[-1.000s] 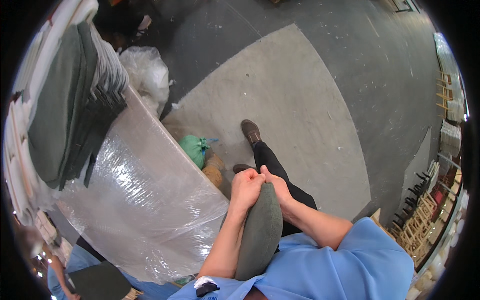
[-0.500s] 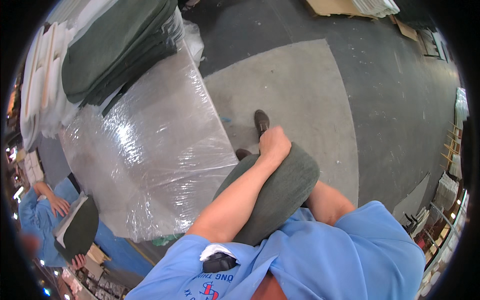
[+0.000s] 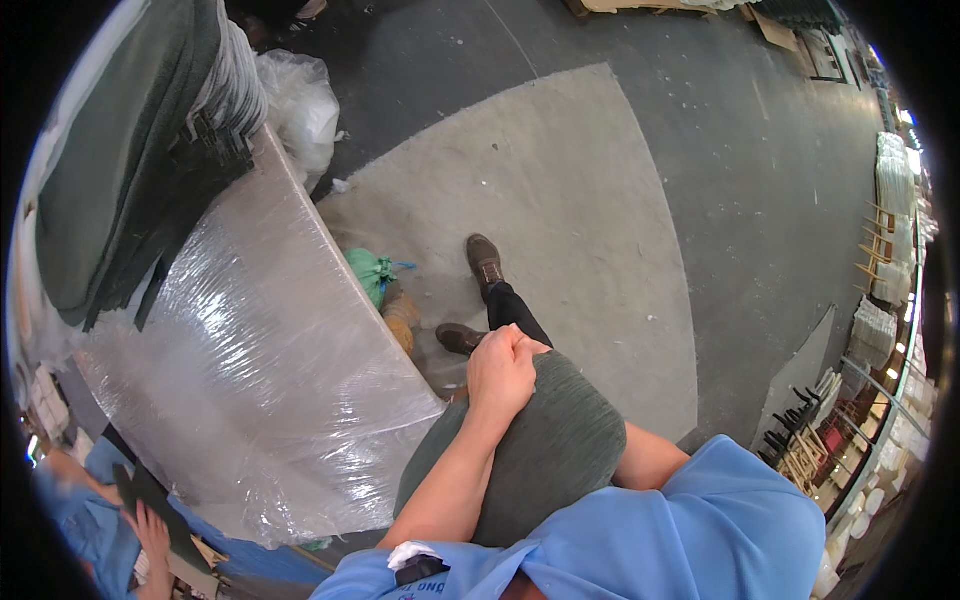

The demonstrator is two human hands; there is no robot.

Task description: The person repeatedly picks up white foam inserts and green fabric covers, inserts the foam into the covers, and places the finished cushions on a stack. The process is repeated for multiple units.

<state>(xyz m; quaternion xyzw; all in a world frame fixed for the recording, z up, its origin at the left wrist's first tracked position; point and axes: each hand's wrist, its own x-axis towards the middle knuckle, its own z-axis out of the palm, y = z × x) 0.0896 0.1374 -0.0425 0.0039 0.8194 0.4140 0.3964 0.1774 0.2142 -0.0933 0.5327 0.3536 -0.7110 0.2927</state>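
Observation:
Against my front I have a dark grey-green, fabric-covered panel [image 3: 550,450] with rounded corners, tilted in front of my blue shirt. My left hand [image 3: 502,372] is closed at its upper edge, the forearm lying across its face. My right forearm [image 3: 650,457] passes behind the panel, which hides the right hand and its fingers. Left of me stands a table or large block [image 3: 270,390] wrapped in shiny clear plastic film. On its far end lies a stack of similar dark green panels [image 3: 120,160] with pale edges.
At the lower left a person in blue holds a dark panel [image 3: 165,510]. A crumpled clear plastic bag [image 3: 300,110] hangs beyond the wrapped block; a green bag [image 3: 368,272] sits beside it, near my brown shoes [image 3: 483,258]. Racks with stacked goods [image 3: 880,320] line the right.
My view has shifted, and the block and panel stack now sit further left. My left hand stays on the panel. The green bag has come into view, and the other person's panel has turned.

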